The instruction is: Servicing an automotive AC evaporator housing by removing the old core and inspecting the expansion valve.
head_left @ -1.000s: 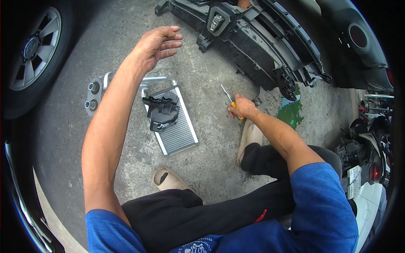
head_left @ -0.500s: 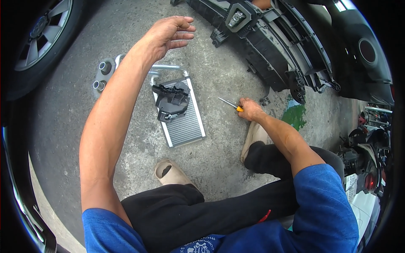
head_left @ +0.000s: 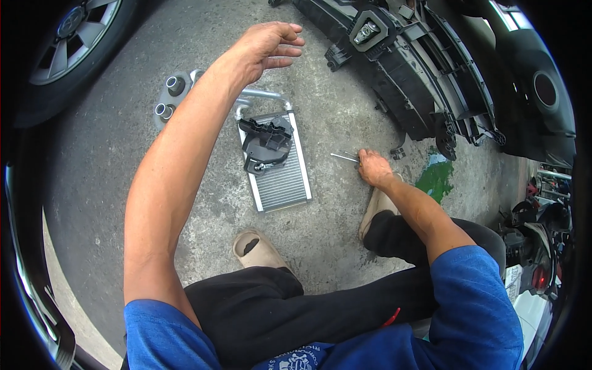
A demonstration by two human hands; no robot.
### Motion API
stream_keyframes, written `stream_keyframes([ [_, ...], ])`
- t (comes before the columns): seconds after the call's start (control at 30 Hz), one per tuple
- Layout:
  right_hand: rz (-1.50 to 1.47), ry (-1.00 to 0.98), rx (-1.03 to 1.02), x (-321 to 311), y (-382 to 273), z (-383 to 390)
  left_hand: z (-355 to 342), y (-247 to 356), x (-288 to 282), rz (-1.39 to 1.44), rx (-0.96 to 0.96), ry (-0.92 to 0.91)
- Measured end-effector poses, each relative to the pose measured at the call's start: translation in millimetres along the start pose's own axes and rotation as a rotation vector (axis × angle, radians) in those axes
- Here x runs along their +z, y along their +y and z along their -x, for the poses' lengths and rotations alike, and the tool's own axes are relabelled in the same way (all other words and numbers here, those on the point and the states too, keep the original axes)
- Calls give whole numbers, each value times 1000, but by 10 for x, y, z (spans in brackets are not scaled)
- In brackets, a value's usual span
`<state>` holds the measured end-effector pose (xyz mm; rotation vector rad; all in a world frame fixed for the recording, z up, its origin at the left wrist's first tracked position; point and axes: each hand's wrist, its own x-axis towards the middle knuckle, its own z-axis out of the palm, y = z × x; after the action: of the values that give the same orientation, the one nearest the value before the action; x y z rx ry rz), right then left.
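My left hand (head_left: 274,48) is raised with fingers spread and empty, above a silver finned heater core (head_left: 277,188), whose bent aluminium pipes (head_left: 265,94) run to a plate with two round fittings (head_left: 171,98). A black plastic housing (head_left: 266,143) lies on the core. My right hand (head_left: 374,166) is closed low over the floor to the right of the core, gripping slim hand tools whose metal shafts (head_left: 342,156) point left; their handles are hidden under my fingers. A bracket-like black piece (head_left: 398,152) is beside that hand.
A large black plastic bumper assembly (head_left: 419,83) lies at upper right, beside a dark car bumper (head_left: 524,74). A car wheel (head_left: 74,40) is at upper left. A green patch (head_left: 435,179) marks the concrete. Assorted parts (head_left: 530,228) are piled at right. My sandals (head_left: 259,250) rest below.
The view has shifted, moving the floor objects right and upward. My left hand is higher and farther right in the picture. The tools' orange and red handles are now covered by my right hand.
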<state>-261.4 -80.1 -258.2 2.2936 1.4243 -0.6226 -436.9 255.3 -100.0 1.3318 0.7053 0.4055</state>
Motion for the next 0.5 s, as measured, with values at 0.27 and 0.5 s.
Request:
stream_keyframes([
  [0.27, -22, -48, -26, -127, -10, -127, 18, -22, -61, 26, -4, 12],
  [0.5, -304, -72, 152, -577, -507, -641, -27, -11, -5, 15, -20, -1],
])
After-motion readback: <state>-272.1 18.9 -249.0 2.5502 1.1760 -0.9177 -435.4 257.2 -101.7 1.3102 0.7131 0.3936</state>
